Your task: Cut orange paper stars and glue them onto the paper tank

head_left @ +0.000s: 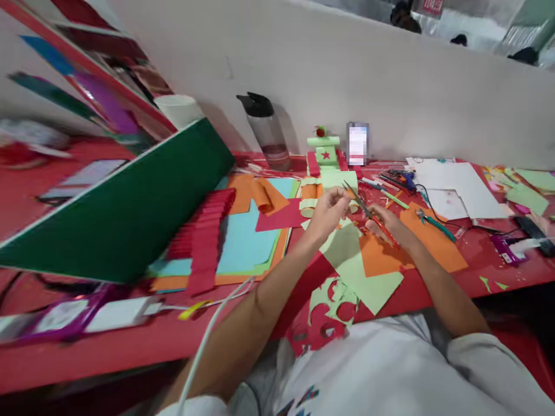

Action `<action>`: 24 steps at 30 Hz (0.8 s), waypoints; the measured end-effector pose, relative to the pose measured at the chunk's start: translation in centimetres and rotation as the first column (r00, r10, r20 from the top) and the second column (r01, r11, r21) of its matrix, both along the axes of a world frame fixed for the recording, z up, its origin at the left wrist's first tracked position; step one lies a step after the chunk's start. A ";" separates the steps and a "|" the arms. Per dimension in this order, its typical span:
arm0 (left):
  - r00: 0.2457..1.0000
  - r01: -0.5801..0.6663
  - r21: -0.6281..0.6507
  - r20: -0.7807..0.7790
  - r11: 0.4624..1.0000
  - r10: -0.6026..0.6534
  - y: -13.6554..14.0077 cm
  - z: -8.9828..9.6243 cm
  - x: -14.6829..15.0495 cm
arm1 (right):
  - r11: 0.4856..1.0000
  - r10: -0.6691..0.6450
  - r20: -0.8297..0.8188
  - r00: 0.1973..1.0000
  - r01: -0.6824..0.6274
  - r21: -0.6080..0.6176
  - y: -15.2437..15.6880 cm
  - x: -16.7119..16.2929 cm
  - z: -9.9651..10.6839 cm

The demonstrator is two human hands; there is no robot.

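My right hand (pixel 388 224) grips a pair of scissors (pixel 368 214) with red handles. Their dark blades point up and left, close to my left hand (pixel 332 211). The fingers of that hand are pinched together, and whatever they hold is too small to make out. Just behind stands a paper model (pixel 327 167) of light green, orange and red rolls with a red star. Below my hands lie a light green sheet (pixel 347 254) and an orange sheet (pixel 381 254). A green scrap with round cut-outs (pixel 318 297) is near the table's front edge.
On the left, a dark green board (pixel 130 208) leans over coloured sheets (pixel 247 242) and pleated red paper (pixel 203 237). A bottle (pixel 266 133) and a phone (pixel 358 144) stand by the wall. Right of me are pliers (pixel 436 223), a glue gun (pixel 403 180) and white sheets (pixel 468 190).
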State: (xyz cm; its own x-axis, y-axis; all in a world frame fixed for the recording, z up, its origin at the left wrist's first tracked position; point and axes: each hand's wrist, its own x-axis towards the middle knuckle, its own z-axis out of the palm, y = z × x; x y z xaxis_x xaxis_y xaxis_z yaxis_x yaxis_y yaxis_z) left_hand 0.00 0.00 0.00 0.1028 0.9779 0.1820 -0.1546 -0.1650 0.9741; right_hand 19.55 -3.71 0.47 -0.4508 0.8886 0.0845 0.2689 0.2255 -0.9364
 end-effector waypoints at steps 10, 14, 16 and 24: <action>0.998 0.014 -0.035 -0.057 0.999 -0.016 -0.3 0.3 -0.5 | 0.996 -0.003 0.018 1.000 0.005 -0.089 0.2 0.5 -0.1; 0.997 0.018 -0.035 -0.076 0.999 -0.020 -0.3 0.4 -0.6 | 0.996 -0.005 0.011 1.000 0.006 -0.090 0.2 0.5 -0.1; 0.996 0.018 -0.035 -0.081 0.999 -0.021 -0.2 0.4 -0.6 | 0.996 0.000 0.010 1.000 0.001 -0.087 0.2 0.5 -0.1; 0.997 0.020 -0.033 -0.078 0.999 -0.022 -0.2 0.3 -0.7 | 0.997 0.003 -0.003 1.000 -0.003 -0.082 0.4 0.5 -0.4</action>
State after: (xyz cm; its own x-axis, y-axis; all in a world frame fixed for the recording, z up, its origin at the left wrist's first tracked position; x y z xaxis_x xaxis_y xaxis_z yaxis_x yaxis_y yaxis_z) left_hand -0.66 -0.15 0.30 0.1358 0.9807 0.1408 -0.0811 -0.1307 0.9881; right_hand 20.09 -3.33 0.06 -0.4533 0.8913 0.0130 0.2661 0.1491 -0.9524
